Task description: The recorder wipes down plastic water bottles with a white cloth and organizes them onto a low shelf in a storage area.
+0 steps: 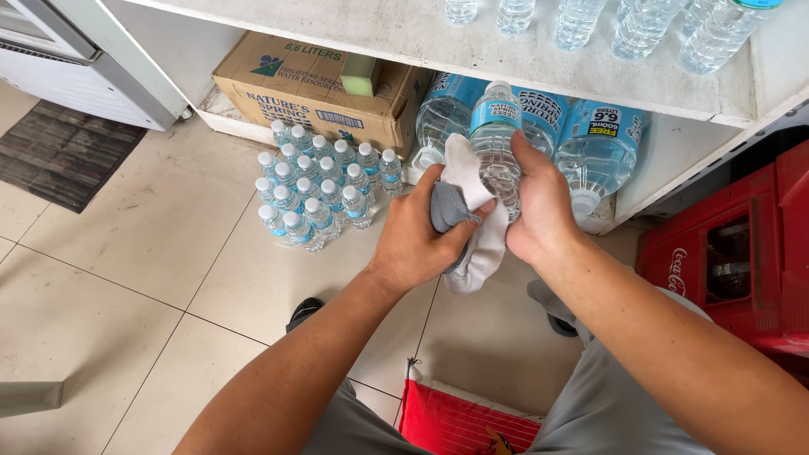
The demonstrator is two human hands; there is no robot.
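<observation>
My right hand [539, 206] grips the small clear plastic water bottle with the blue label [497, 147] upright, just in front of the white shelf [590, 84] — my left hand [417, 240] presses the bunched white-and-grey cloth [472, 227] against its side so the bottle is braced for wiping.

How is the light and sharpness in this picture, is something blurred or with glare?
Head view: even daylight, soft shadows on the beige tiled floor; the clear plastic water bottle and both hands are sharp; straight shelf edges bend slightly near the corners.
</observation>
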